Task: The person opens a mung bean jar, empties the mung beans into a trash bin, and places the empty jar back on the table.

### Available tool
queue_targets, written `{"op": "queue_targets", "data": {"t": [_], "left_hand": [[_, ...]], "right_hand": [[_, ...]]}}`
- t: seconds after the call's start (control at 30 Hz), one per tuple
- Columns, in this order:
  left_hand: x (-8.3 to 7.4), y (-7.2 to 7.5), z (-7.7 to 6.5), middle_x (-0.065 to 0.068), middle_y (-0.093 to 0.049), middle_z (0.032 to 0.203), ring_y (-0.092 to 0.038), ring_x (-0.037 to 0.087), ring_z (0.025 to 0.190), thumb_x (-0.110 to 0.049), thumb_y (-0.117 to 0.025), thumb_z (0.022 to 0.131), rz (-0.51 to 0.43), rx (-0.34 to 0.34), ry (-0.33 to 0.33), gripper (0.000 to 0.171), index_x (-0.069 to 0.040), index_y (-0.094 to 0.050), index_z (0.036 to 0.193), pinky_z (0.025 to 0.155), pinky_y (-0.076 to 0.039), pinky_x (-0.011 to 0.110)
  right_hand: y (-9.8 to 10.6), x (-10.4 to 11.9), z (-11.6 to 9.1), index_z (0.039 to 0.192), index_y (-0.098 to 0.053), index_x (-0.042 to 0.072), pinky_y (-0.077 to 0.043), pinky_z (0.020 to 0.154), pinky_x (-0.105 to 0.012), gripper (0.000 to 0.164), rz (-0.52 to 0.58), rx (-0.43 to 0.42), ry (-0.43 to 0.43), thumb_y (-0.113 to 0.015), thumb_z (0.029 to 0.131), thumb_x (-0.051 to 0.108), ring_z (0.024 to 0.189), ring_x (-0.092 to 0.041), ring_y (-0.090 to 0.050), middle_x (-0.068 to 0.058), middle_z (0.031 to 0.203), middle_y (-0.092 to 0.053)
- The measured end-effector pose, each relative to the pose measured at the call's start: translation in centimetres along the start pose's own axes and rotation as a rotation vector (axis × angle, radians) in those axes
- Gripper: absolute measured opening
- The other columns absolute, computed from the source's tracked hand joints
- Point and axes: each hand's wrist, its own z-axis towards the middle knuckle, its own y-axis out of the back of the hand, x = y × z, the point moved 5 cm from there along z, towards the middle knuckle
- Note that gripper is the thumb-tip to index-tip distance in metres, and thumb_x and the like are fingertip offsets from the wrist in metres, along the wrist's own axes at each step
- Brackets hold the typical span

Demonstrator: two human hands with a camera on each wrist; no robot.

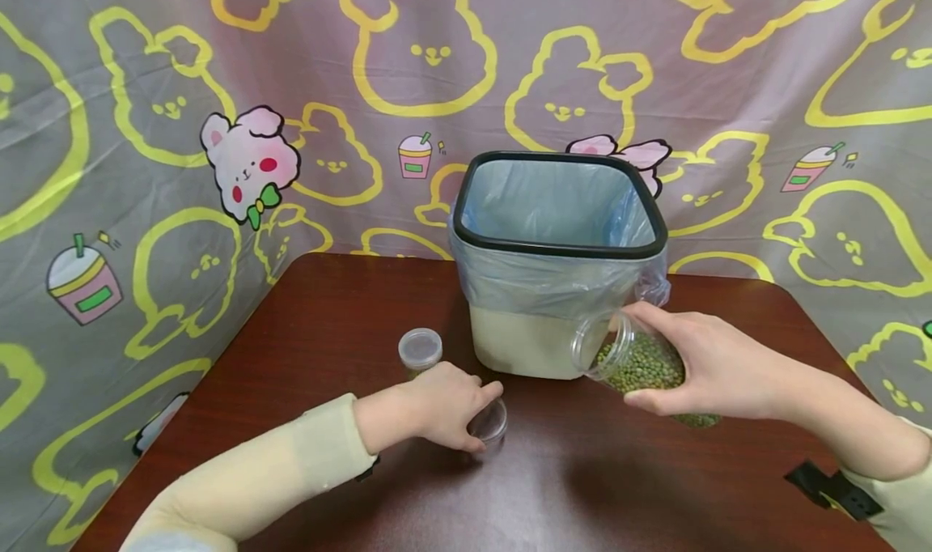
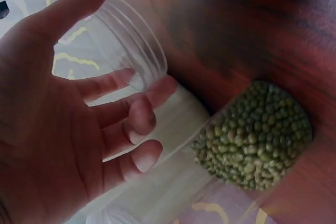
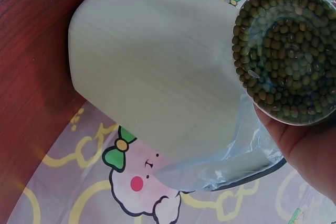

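My left hand (image 1: pixel 447 406) pinches a clear plastic lid (image 2: pixel 131 43) between thumb and fingers, low over the table's middle. My right hand (image 1: pixel 717 366) grips a clear jar of green mung beans (image 1: pixel 644 366), tilted with its uncovered mouth towards the left. The bean-filled bottom of this jar (image 3: pixel 289 56) faces the camera in the right wrist view. Behind my left hand stands a second jar, its pale lid (image 1: pixel 420 346) on top and its body partly hidden in the head view. Mung beans (image 2: pixel 254 140) fill its lower part in the left wrist view.
A cream bin (image 1: pixel 510 346) with a black rim (image 1: pixel 561 249) and a bluish plastic liner (image 1: pixel 539 281) stands at the back of the dark red-brown table (image 1: pixel 349 309). A patterned curtain (image 1: pixel 306 66) surrounds the table at the back and sides.
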Motion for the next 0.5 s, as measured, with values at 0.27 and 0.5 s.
{"op": "queue_targets", "data": {"t": [0.27, 0.5], "left_hand": [[-0.9, -1.1, 0.0, -0.008, -0.057, 0.074, -0.06, 0.01, 0.064, -0.068, -0.069, 0.073, 0.016, 0.029, -0.029, 0.063, -0.02, -0.053, 0.11, 0.054, -0.047, 0.027], [-1.4, -1.8, 0.0, -0.006, -0.062, 0.08, -0.062, 0.01, 0.069, -0.068, -0.071, 0.071, 0.02, 0.06, -0.047, 0.069, -0.02, -0.056, 0.119, 0.056, -0.047, 0.028]], "right_hand": [[0.1, 0.0, 0.0, 0.124, -0.051, 0.022, -0.047, 0.064, -0.025, 0.066, 0.002, -0.012, 0.021, -0.084, 0.072, 0.044, 0.075, 0.003, -0.053, 0.021, 0.085, -0.056], [0.1, 0.0, 0.0, 0.123, -0.052, 0.02, -0.046, 0.063, -0.025, 0.066, 0.001, -0.016, 0.023, -0.084, 0.071, 0.045, 0.074, 0.003, -0.053, 0.021, 0.085, -0.056]]}}
